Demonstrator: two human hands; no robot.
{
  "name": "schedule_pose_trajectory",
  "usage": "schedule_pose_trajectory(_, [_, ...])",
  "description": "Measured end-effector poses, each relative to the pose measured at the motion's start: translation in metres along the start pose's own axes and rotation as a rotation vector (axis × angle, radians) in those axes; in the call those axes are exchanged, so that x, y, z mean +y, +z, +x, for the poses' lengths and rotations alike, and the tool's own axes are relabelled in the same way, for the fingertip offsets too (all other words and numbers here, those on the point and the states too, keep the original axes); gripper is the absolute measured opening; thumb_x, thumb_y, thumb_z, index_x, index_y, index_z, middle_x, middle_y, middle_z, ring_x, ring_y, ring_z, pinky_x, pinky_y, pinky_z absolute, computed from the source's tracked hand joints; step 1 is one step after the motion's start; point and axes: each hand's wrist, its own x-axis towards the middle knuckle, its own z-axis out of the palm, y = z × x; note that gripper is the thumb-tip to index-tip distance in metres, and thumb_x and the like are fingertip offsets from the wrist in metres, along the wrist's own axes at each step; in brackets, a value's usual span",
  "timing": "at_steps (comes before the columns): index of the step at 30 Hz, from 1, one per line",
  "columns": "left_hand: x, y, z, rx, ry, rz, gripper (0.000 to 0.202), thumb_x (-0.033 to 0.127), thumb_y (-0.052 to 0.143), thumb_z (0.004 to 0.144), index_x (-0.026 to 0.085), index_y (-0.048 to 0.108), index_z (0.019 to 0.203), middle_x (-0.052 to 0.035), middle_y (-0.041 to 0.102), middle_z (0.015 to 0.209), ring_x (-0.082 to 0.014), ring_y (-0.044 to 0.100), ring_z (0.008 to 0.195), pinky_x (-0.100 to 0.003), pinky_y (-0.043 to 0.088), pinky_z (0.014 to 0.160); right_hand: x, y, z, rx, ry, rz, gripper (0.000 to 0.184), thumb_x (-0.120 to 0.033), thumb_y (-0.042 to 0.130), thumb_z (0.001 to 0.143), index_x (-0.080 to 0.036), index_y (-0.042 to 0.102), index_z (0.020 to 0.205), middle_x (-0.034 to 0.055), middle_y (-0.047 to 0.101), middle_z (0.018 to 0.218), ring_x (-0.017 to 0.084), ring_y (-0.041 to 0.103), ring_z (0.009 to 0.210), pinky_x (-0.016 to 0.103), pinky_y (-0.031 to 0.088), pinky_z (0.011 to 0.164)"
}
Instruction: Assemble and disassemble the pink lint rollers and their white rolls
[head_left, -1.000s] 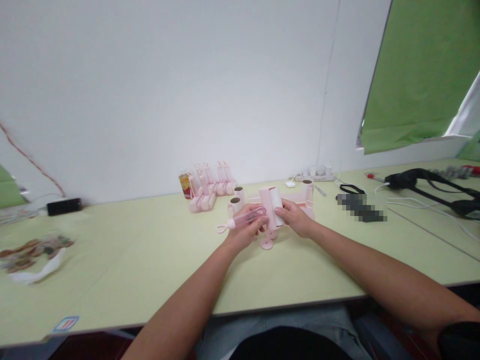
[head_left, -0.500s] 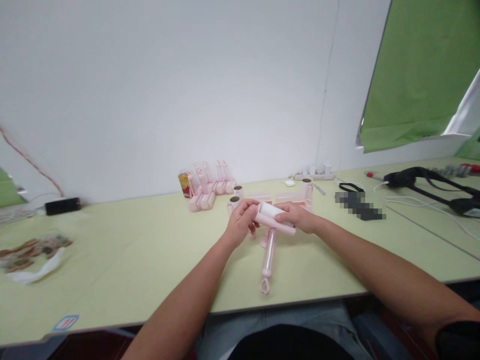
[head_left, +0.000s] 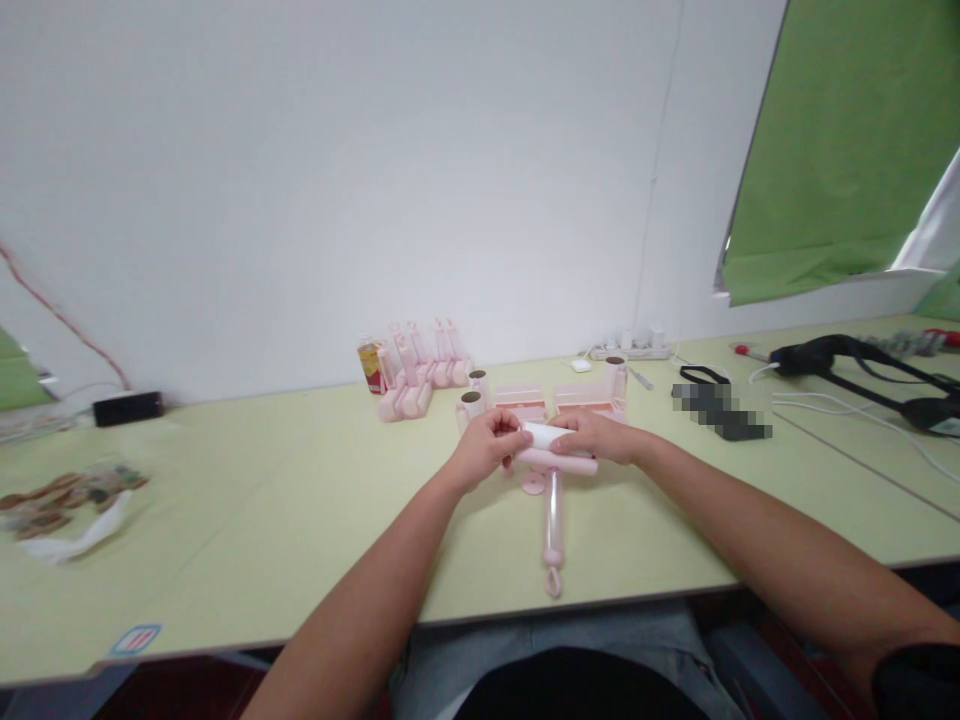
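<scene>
Both hands hold a pink lint roller (head_left: 553, 500) over the pale green table (head_left: 262, 520). Its clear pink handle points down toward me, ending in a small loop. My left hand (head_left: 487, 445) is closed on the left end of the white roll (head_left: 546, 436) at the roller's head. Closed over the right end of the roll and the pink head is my right hand (head_left: 600, 435). A small round pink piece (head_left: 533, 486) lies on the table just under the hands.
Behind the hands stand pink roller parts (head_left: 420, 375), cardboard cores (head_left: 471, 402) and pink trays (head_left: 581, 397). A small bottle (head_left: 370, 366) and a power strip (head_left: 630, 350) sit near the wall. Black straps and cables (head_left: 855, 375) lie at the right, a packet (head_left: 67, 505) at the left.
The roller turned from upright, handle sideways, to head across with the handle hanging toward me. My left hand shifted from the handle to the roll's left end.
</scene>
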Motion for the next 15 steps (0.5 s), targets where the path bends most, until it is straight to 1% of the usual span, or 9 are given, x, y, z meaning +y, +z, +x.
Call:
schedule_pose_trajectory(4, [0.000,0.000,0.001,0.005,-0.015,-0.017,0.027,0.029,0.073,0.068,0.014,0.052,0.079,0.0049,0.054,0.058,-0.0043,0.046,0.043,-0.016,0.034,0.042,-0.003,0.001,0.000,-0.013,0.012,-0.008,0.037,-0.050,0.065,0.075,-0.014,0.064,0.084,-0.0020,0.055,0.069,0.010,0.043,0.057,0.021,0.030,0.051])
schedule_pose_trajectory(6, [-0.001,0.000,0.002,-0.007,-0.031,-0.031,0.027,0.028,0.072,0.067,0.015,0.051,0.077,0.0056,0.052,0.056,-0.0045,0.045,0.042,-0.016,0.033,0.042,-0.003,0.002,0.000,-0.005,0.007,-0.004,0.037,-0.050,0.065,0.076,-0.014,0.065,0.086,-0.0015,0.056,0.071,0.010,0.044,0.059,0.021,0.031,0.052])
schedule_pose_trajectory(11, [-0.004,-0.002,0.004,-0.022,-0.049,-0.044,0.024,0.027,0.069,0.069,0.017,0.047,0.073,0.0062,0.050,0.051,-0.0065,0.045,0.040,-0.017,0.032,0.040,-0.001,0.008,0.001,0.095,-0.025,0.044,0.038,-0.047,0.065,0.076,-0.013,0.067,0.091,0.0011,0.061,0.079,0.012,0.049,0.065,0.022,0.034,0.056])
schedule_pose_trajectory(15, [0.002,-0.004,0.003,-0.044,-0.067,-0.071,0.026,0.028,0.068,0.070,0.017,0.045,0.071,0.0061,0.049,0.051,-0.0056,0.043,0.039,-0.017,0.030,0.038,-0.001,0.012,0.004,0.144,-0.049,0.092,0.042,-0.050,0.066,0.074,-0.011,0.070,0.090,0.0018,0.062,0.078,0.013,0.050,0.065,0.022,0.034,0.056])
